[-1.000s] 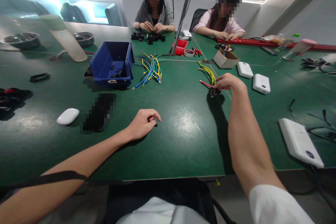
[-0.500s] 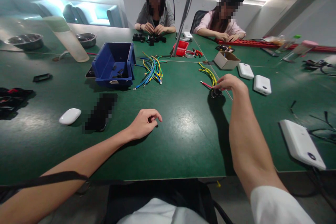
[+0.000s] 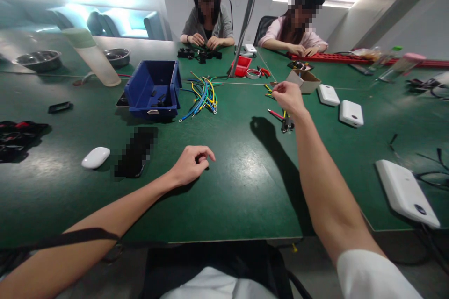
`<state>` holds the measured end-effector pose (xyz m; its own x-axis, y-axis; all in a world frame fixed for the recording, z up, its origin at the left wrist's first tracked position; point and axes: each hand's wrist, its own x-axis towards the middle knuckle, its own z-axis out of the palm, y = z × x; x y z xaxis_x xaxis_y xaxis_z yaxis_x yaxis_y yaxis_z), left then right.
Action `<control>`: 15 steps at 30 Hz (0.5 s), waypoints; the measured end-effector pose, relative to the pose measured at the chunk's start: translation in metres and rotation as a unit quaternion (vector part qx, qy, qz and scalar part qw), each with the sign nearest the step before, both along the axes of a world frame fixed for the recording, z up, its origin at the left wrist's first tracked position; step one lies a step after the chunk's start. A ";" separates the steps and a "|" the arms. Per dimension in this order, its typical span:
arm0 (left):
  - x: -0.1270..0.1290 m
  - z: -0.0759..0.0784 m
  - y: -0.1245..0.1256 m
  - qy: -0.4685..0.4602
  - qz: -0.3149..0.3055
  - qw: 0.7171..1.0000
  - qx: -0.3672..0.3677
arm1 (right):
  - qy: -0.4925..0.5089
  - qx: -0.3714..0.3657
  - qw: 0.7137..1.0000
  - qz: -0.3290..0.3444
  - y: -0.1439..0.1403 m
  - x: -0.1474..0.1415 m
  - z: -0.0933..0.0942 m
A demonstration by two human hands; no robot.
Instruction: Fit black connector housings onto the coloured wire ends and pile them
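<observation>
Right hand (image 3: 289, 98) now raised off black ends (image 3: 287, 124) of yellow wires (image 3: 285, 114), which lie below it, seemingly let go; fingertips pinched, any hold impossible to tell; left hand (image 3: 192, 164) loosely curled, nothing seen in it

Yellow-green wires (image 3: 268, 95): loose bunch, lying flat, mid-lengths hidden by the right hand (image 3: 289, 96) above; whether a wire is gripped cannot be told. Black parts (image 3: 287, 124) clustered at the near end. Slim red piece (image 3: 276, 114), pale-tipped, lies aslant beside them. Wire pile (image 3: 202, 96), well left: blue, yellow, green, crossed loosely; ring lugs on some ends.
</observation>
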<state>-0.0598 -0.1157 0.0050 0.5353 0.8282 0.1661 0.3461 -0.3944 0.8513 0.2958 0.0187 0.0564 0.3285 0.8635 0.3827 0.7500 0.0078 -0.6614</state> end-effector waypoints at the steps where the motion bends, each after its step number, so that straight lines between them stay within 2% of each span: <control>1: -0.001 0.000 0.000 -0.005 0.000 1.000 -0.002 | 0.070 0.031 0.996 0.036 0.003 -0.012 -0.002; 5: -0.003 0.000 0.003 -0.017 0.008 1.000 -0.008 | 0.324 0.050 0.935 0.133 0.007 -0.055 -0.018; 9: -0.006 0.000 0.008 -0.021 0.030 0.999 -0.018 | 0.465 0.043 0.873 0.144 0.006 -0.080 -0.047; 11: -0.009 0.001 0.012 -0.020 0.043 0.999 -0.015 | 0.474 0.038 0.871 0.128 0.006 -0.087 -0.061; 15: -0.014 0.004 0.019 -0.018 0.070 0.997 -0.004 | 0.417 0.047 0.900 0.122 0.007 -0.093 -0.077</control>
